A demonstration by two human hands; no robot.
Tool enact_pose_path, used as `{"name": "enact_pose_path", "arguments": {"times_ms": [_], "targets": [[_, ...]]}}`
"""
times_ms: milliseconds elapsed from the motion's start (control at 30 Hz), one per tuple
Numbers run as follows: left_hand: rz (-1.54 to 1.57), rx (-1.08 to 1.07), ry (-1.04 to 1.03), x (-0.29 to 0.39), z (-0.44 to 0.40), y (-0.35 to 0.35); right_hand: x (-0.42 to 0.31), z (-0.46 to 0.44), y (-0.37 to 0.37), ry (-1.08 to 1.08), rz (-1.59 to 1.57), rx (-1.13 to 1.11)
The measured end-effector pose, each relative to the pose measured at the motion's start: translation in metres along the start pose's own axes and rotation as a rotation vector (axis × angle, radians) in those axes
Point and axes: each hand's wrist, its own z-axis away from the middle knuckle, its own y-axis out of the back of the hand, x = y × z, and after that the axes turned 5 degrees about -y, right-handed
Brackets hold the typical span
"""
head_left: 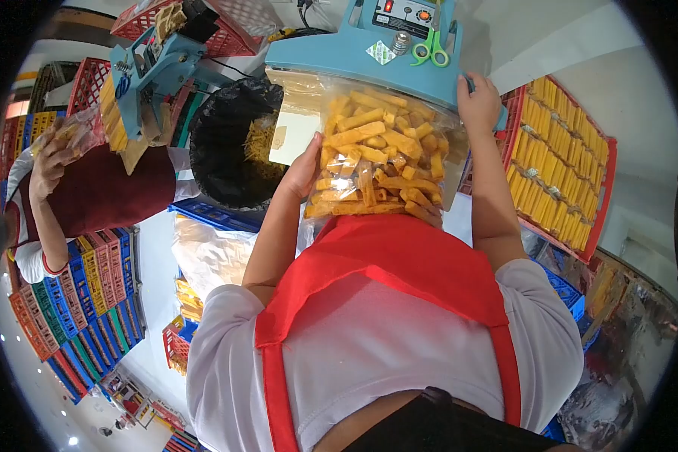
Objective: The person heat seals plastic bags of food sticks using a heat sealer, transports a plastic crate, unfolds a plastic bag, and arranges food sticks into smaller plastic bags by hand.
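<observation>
A clear plastic bag [380,154] full of yellow-orange stick-shaped snacks hangs in front of my red apron, its top edge at the blue sealing machine [331,51]. My left hand [305,167] is closed on the bag's left side, with the thumb toward the front and the other fingers mostly hidden. At the machine's right end, my right hand [479,104] has its fingers curled round the blue side lever. Green-handled scissors [431,50] and a small metal cylinder [401,42] lie on top of the machine.
A black-lined bin [230,143] with snack scraps stands at left. A red crate [606,192] of packed yellow sticks is at right. Far left, a co-worker's hand [49,158] holds a bag near another blue machine [154,79]. Stacked crates [90,301] stand behind.
</observation>
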Motion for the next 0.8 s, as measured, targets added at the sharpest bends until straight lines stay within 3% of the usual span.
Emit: {"name": "enact_pose_path", "arguments": {"times_ms": [800], "targets": [[0.006,0.001,0.053,-0.003,-0.003,0.007,0.001,-0.001,0.0,0.062,0.007,0.024]]}}
